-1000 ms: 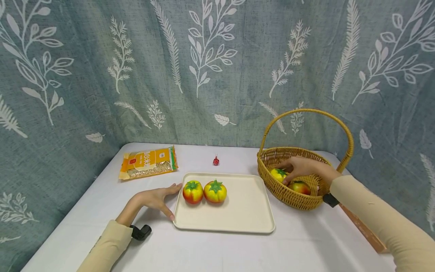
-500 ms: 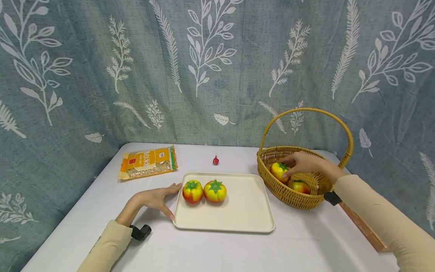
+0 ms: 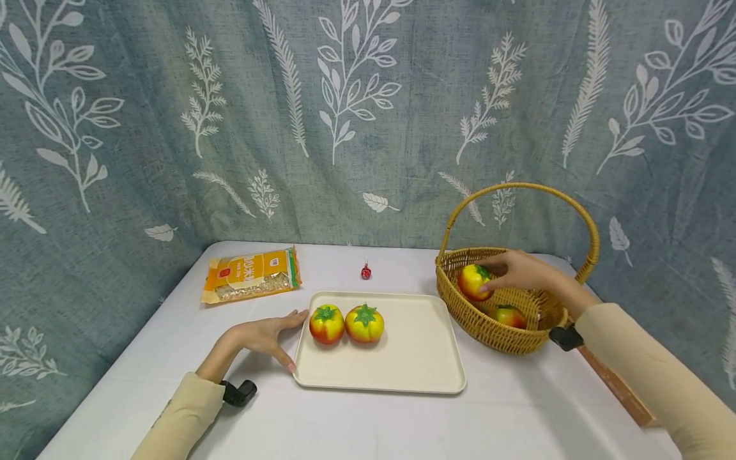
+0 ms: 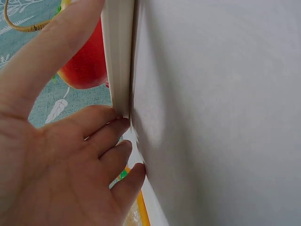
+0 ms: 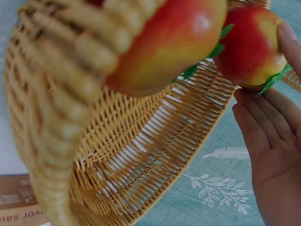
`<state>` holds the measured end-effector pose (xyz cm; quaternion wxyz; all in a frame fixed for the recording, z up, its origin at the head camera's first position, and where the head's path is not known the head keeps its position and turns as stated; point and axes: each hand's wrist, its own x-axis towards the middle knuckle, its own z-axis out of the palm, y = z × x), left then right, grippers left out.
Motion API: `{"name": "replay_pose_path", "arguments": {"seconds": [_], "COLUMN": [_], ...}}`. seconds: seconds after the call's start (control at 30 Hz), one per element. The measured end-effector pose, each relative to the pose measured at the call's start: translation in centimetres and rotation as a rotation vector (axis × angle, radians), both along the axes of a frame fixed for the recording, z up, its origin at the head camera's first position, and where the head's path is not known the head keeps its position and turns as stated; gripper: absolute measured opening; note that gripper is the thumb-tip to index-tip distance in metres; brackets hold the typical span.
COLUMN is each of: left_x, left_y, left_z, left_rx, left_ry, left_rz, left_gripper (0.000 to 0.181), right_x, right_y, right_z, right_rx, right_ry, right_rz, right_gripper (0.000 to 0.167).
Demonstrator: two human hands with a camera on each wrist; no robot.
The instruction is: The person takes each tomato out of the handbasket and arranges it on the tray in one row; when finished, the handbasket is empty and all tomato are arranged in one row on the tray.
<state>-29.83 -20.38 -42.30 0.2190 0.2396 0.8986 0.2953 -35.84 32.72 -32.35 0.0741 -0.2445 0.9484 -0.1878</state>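
In the head view my left hand (image 3: 261, 340) spreads thumb and fingers along the left edge of a cream tray (image 3: 416, 342). In the left wrist view, fingertips (image 4: 123, 123) touch the tray's rim. Two yellow-and-red tomatoes with green leafy tops, a left tomato (image 3: 326, 327) and a right tomato (image 3: 365, 324), sit side by side on the tray. My right hand (image 3: 520, 271) pinches another tomato (image 3: 474, 282) between thumb and fingers, raised inside the wicker basket (image 3: 489, 338). Below it lies a redder tomato (image 3: 508, 315) in the basket.
An orange food packet (image 3: 251, 275) lies at the back left. A small red ornament (image 3: 365, 272) rests behind the tray. The basket's tall handle (image 3: 520, 186) arches above the right hand. A brown box (image 3: 621, 390), partly under the right sleeve, lies at the right edge.
My right hand has lifted the pinched tomato slightly upward from the basket's bottom, uncovering more of it. The left hand, the tray and its two tomatoes have not moved.
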Motion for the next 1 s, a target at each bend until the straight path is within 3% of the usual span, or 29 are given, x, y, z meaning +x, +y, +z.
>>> {"name": "replay_pose_path", "arguments": {"seconds": [0.47,0.7,1.0], "left_x": [-0.1,0.0,0.0], "left_y": [-0.1,-0.1,-0.1], "left_z": [-0.1,-0.1,-0.1], "left_rx": [0.021,0.023,0.015], "left_ry": [0.014,0.025,0.018], "left_rz": [-0.017,-0.029,-0.017], "left_gripper": [0.113,0.113,0.113], "right_x": [2.0,3.2,5.1], "right_y": [-1.0,-1.7,-3.0], "right_z": [0.2,-0.3,0.2], "right_rx": [-0.043,-0.079,-0.119], "right_ry": [0.134,0.149,0.236], "right_rz": [-0.055,-0.134,-0.209], "right_gripper": [0.074,0.078,0.082]}}
